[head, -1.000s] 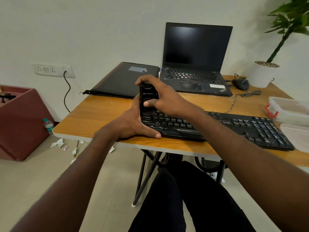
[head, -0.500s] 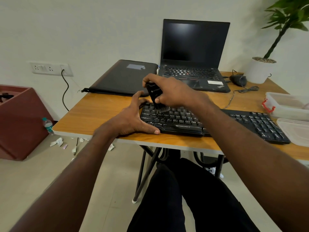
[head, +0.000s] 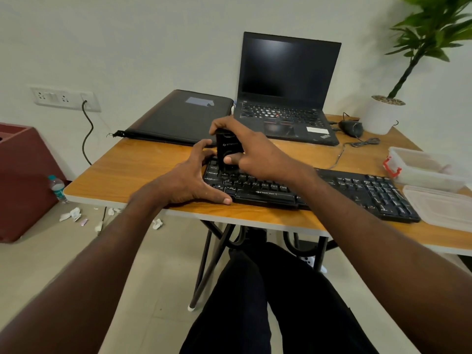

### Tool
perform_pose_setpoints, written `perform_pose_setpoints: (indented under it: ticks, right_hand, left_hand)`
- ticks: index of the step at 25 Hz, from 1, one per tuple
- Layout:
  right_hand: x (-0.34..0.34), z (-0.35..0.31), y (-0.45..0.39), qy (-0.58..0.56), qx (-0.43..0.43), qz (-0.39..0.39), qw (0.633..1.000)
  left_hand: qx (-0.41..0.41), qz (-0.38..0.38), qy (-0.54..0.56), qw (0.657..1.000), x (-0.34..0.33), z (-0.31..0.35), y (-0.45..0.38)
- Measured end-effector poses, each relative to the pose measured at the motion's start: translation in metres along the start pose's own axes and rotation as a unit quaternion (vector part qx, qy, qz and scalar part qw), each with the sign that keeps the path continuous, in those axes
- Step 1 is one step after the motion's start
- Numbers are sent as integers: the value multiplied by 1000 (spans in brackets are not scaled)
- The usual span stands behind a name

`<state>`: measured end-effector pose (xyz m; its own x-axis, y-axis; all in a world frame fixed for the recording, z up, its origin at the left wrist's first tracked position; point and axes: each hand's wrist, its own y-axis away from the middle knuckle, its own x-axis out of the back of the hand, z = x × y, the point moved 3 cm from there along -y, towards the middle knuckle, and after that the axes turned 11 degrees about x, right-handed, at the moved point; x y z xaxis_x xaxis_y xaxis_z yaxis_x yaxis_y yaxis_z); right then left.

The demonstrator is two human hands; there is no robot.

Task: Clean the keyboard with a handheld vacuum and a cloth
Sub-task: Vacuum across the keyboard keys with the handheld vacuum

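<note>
A long black keyboard (head: 332, 190) lies across the front of the wooden table (head: 143, 169). My right hand (head: 255, 152) grips a small black handheld vacuum (head: 227, 149) and holds it upright, its nozzle down on the keys at the keyboard's far left end. My left hand (head: 189, 178) is spread around the keyboard's left end, thumb along the front edge and fingers curved at the back corner, bracing it. I see no cloth in view.
An open black laptop (head: 286, 98) and a black sleeve (head: 178, 118) sit at the back of the table. A mouse (head: 353, 127) with its cable, a potted plant (head: 383, 113), a clear plastic box (head: 424, 167) and its lid (head: 441, 203) are on the right. Paper scraps litter the floor.
The vacuum went from upright at the left end, tilted a little to the right over the keys, and now stands upright at the far left end again. My left hand stays at the keyboard's left end.
</note>
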<state>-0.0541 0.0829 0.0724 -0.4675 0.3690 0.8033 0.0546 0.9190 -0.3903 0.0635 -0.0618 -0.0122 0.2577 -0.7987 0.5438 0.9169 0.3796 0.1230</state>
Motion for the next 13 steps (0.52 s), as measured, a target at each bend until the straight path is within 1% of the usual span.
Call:
perform_pose_setpoints:
  ticks: [1, 4, 5, 6, 8, 9, 11, 13]
  right_hand:
    - [3, 2, 3, -2, -11, -4, 1000]
    - [25, 14, 3, 74, -82, -50, 993]
    - [28, 15, 1, 77, -94, -45, 992]
    - [25, 14, -2, 50, -90, -26, 994]
    - [10, 8, -3, -41, -61, 33, 997]
    - [3, 7, -2, -62, -49, 62, 995]
    - [1, 14, 5, -42, -39, 103, 993]
    - [12, 24, 11, 38, -71, 93, 992]
  left_hand:
    - [4, -1, 0, 1000, 0, 0, 0]
    - [11, 0, -4, 1000, 0, 0, 1]
    - [13, 1, -5, 1000, 1, 0, 0]
    - [14, 0, -7, 1000, 1, 0, -1]
    - [14, -3, -8, 1000, 0, 0, 0]
    - [13, -3, -9, 1000, 0, -1, 0]
    - [17, -1, -8, 1000, 0, 1, 1]
    - [20, 1, -9, 1000, 1, 2, 2]
